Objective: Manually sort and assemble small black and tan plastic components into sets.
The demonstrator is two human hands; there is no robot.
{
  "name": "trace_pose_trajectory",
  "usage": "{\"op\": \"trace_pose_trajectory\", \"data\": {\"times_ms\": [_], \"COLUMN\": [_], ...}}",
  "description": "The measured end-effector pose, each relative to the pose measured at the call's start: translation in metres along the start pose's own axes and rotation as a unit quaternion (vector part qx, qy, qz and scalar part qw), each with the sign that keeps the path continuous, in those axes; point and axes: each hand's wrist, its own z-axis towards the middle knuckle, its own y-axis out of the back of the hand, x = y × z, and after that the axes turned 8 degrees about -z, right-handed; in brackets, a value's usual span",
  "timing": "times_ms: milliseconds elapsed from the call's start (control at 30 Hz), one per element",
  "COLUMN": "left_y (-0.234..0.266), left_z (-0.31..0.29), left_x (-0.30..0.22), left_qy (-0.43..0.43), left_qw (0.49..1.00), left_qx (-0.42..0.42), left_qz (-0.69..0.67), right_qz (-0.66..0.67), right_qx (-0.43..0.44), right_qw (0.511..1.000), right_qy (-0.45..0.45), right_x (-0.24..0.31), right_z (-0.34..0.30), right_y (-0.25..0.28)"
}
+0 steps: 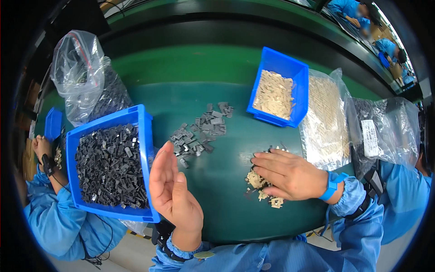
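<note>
My left hand [176, 195] is raised at the right rim of a large blue bin [149, 136], palm turned inward, fingers stretched out with nothing visible in them. Small black plastic pieces [111, 165] fill that bin. Beyond my fingertips, a loose heap of dark grey flat pieces [199, 131] lies on the green tabletop [226, 199]. My right hand [290, 174] rests palm down over a small pile of beige plastic pieces [256, 180], its fingers extended to the left. The hand hides part of this pile, and a few dark bits show by its far edge.
A smaller blue bin [299, 93] of beige pieces [273, 95] stands at the back right. Beside it lie a clear bag of beige pieces [324, 118] and a bag of dark pieces [385, 131]. Another plastic bag [84, 77] leans behind the large bin. Co-workers sit at both sides.
</note>
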Motion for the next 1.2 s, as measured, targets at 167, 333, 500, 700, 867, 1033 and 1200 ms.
{"op": "trace_pose_trajectory", "data": {"times_ms": [167, 333, 500, 700, 867, 1033, 1200], "left_y": [-0.014, -0.03, -0.05, -0.068, -0.073, -0.086, -0.096], "left_z": [-0.007, -0.031, -0.044, -0.054, -0.051, -0.035, -0.04], "left_x": [0.005, 0.009, 0.015, 0.025, 0.031, 0.039, 0.044], "left_qy": [0.093, 0.023, -0.009, -0.04, -0.083, -0.086, -0.117], "left_qw": [0.937, 0.741, 0.673, 0.712, 0.736, 0.765, 0.717], "left_qx": [0.278, 0.513, 0.552, 0.512, 0.504, 0.501, 0.554], "left_qz": [0.189, 0.432, 0.492, 0.479, 0.443, 0.396, 0.407], "right_qz": [0.104, 0.1, 0.112, 0.188, -0.086, -0.096, -0.106], "right_qx": [-0.069, -0.136, -0.149, -0.271, -0.105, -0.106, -0.108], "right_qw": [0.986, 0.969, 0.97, 0.915, 0.941, 0.928, 0.926], "right_qy": [-0.108, -0.177, -0.158, -0.231, -0.309, -0.343, -0.347], "right_x": [0.012, 0.026, 0.03, 0.011, -0.001, -0.007, -0.008], "right_z": [-0.057, -0.068, -0.046, -0.083, -0.125, -0.149, -0.162], "right_y": [-0.001, -0.018, -0.037, -0.003, -0.009, -0.015, -0.014]}}
